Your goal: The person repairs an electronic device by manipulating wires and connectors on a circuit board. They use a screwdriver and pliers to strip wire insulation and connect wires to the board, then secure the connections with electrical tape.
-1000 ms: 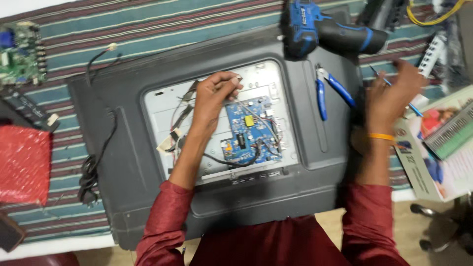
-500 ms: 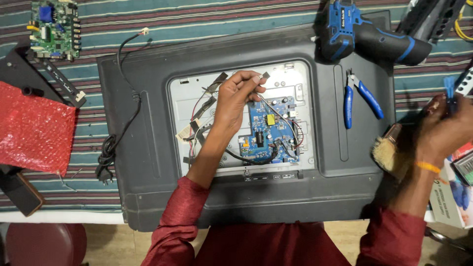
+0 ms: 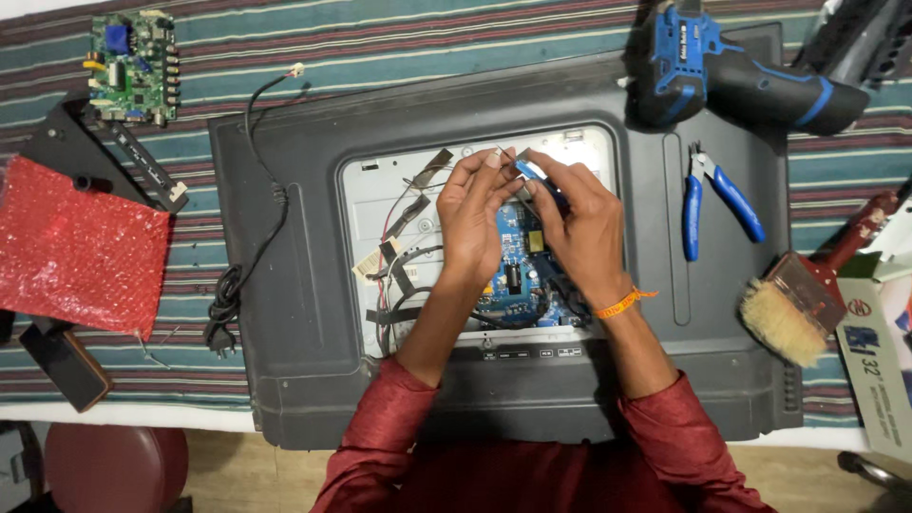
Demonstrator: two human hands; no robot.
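Note:
A dark grey television back panel lies face down on a striped cloth, with an open window showing a blue circuit board and loose cables. Both my hands meet above that board. My left hand pinches the end of a thin cable. My right hand, with an orange band at the wrist, holds a small blue-handled tool against the left fingertips. What lies between the fingertips is too small to make out.
Blue pliers and a blue cordless drill rest on the panel's right side. A brush and a box lie at the right edge. At left are a green circuit board, red bubble wrap and a black power cord.
My right hand has come in from the far right, by the brush, to the middle and now meets my left hand over the board. The view shifted slightly.

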